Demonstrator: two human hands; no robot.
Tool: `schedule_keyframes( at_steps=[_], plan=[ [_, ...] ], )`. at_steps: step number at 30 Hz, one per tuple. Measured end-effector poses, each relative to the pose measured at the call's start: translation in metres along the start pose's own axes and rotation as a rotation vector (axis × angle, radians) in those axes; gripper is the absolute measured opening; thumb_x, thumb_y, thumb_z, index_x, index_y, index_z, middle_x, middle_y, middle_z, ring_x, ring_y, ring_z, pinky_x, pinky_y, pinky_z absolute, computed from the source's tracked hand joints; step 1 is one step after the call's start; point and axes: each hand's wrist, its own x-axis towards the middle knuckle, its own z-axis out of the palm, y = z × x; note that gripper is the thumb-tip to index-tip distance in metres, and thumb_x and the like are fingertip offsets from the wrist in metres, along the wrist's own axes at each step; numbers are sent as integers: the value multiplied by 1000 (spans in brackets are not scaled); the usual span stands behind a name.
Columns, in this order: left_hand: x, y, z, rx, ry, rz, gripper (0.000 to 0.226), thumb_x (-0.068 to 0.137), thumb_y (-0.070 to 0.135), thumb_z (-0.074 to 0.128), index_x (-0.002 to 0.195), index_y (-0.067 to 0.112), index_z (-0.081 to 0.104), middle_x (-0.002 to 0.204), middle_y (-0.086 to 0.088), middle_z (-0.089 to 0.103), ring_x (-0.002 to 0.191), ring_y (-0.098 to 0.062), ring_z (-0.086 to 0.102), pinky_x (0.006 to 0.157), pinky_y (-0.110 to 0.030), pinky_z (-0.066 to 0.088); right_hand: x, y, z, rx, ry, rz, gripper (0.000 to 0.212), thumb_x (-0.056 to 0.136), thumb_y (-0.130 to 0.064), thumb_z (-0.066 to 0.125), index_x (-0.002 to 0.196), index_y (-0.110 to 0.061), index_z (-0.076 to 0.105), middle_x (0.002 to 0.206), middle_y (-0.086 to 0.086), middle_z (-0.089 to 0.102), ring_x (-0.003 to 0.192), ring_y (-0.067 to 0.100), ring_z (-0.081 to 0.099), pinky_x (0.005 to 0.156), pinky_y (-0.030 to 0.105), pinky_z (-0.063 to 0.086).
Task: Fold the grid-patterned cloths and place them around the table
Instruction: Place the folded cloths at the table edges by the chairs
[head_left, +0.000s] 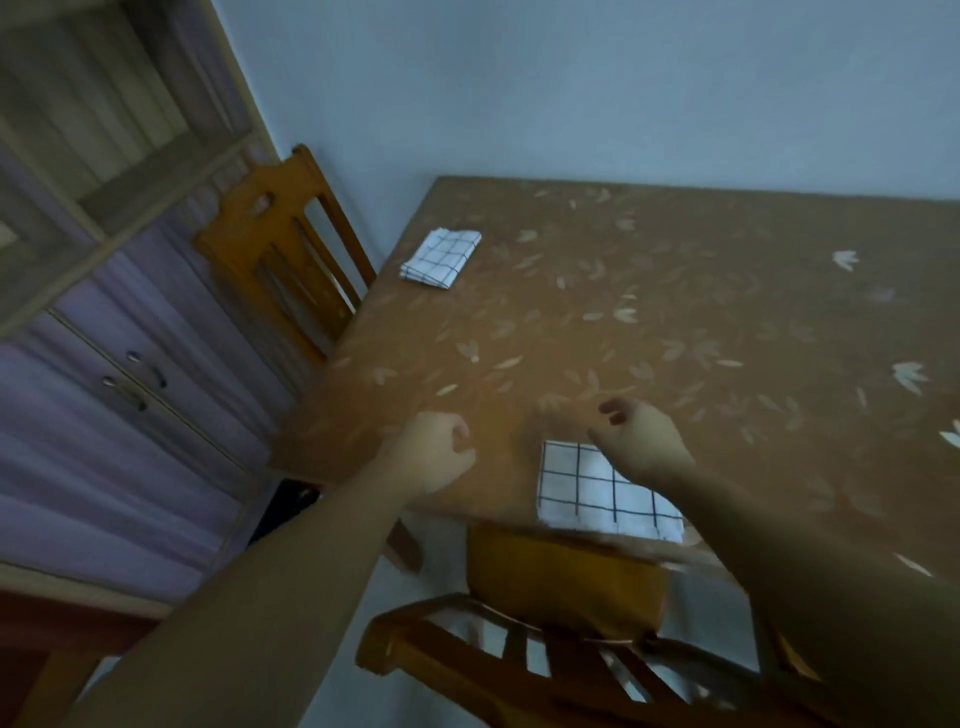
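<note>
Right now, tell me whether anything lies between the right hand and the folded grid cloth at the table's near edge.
Nothing visible does. The right hand is directly above the near cloth, fingers loosely curled and empty; contact is unclear. The left hand is off to the side over the table.

Two white cloths with a black grid pattern, both folded flat into rectangles. The near cloth (576, 493) lies at the surface's (675, 322) near edge. The far cloth (440, 258) lies by its left edge, well apart.
</note>
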Motion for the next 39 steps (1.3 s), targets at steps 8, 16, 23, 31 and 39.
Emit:
schedule_keyframes(
  at_steps=[8,16,23,31,39],
  plan=[
    [-27,-119,-112,161,101,164,43,89,48,56,128,29,55,138,2,51,127,-20,47,103,-39,42,-19,-148,57,-209,40,-71,45,91,-39,55,130,-16,54,126,5,58,110,20,55,83,28,37],
    [-22,-240,-204,188,157,227,59,93,46,53,147,30,35,151,4,36,135,-20,38,107,-43,39,-9,-261,130,-281,77,-37,64,89,-62,44,140,-22,42,144,6,46,118,23,55,93,40,50],
    [56,-239,-223,167,120,284,57,93,45,55,146,30,37,150,4,37,134,-20,40,104,-41,43,54,-284,142,-220,190,-7,61,91,-58,44,137,-17,45,135,7,54,111,23,59,91,39,51],
    [177,-202,-259,294,45,364,51,92,44,56,140,30,45,140,3,46,122,-18,50,96,-39,50,150,-288,147,-40,201,129,58,91,-49,52,136,-13,47,136,8,54,115,24,56,90,32,47],
    [303,-175,-257,355,-89,487,50,92,44,55,138,29,46,138,1,49,122,-19,50,97,-38,49,222,-281,139,38,269,290,54,92,-44,52,135,-13,48,131,8,57,95,20,60,75,28,45]
  ],
)
